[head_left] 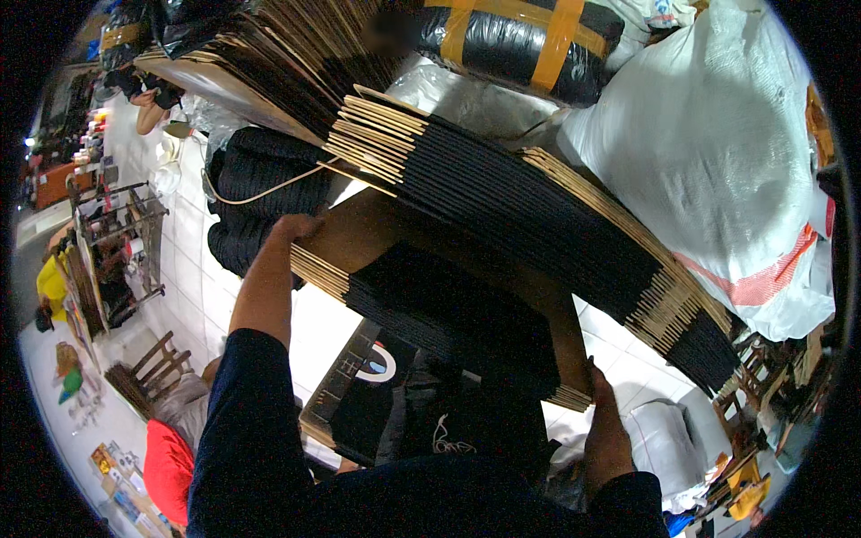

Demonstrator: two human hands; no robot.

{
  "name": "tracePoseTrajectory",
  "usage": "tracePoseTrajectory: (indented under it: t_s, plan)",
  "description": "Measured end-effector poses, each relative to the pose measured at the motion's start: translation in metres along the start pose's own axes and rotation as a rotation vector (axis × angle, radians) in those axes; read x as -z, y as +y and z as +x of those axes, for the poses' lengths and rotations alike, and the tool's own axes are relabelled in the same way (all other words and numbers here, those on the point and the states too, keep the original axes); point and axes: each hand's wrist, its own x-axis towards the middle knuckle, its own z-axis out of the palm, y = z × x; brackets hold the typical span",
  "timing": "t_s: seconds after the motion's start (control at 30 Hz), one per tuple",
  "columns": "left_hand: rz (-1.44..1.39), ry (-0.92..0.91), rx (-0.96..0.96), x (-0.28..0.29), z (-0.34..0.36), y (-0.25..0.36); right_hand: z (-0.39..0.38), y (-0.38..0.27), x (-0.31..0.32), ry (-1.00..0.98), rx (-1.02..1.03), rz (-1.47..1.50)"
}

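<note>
Between my hands is a stack of brown boards with black fabric (448, 287) laid over the middle, its layered tan edges showing at the left and lower right. My left hand (294, 228) is closed on its far left corner; the fingers are partly hidden. At the right end my right hand (607, 421) grips the edge, most of its fingers out of sight. Just beyond stands a long row of similar fabric-covered boards (538, 233), packed tightly and running toward the right. Below the held stack lies a black panel with a white and blue eye-like print (375, 363).
Tall thin boards (287, 54) lean at the back left, above black coiled bundles (260, 184). A taped black package (502, 40) and a large white sack (700, 152) stand behind the row. At left are a rack (112, 260), a wooden chair (166, 363) and someone in red (168, 466).
</note>
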Motion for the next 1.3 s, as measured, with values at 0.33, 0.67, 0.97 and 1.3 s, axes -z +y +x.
tracePoseTrajectory:
  t_s: [0.33, 0.67, 0.97, 1.3]
  plan:
    - [0.293, 0.075, -0.175, -0.042, -0.012, -0.033, 0.01, -0.009, 0.077, 0.208, 0.297, -1.318]
    - [0.375, -0.051, -0.247, -0.137, -0.197, -0.174, -0.137, -0.057, 0.081, 0.297, -0.024, -1.019]
    - [0.527, 0.107, -0.477, -0.251, -0.192, -0.438, -0.229, -0.162, -0.151, 0.155, 0.275, -1.426]
    - [-0.017, 0.213, -0.113, -0.339, -0.312, -0.615, -0.241, -0.337, -0.526, 0.208, 0.313, -1.754]
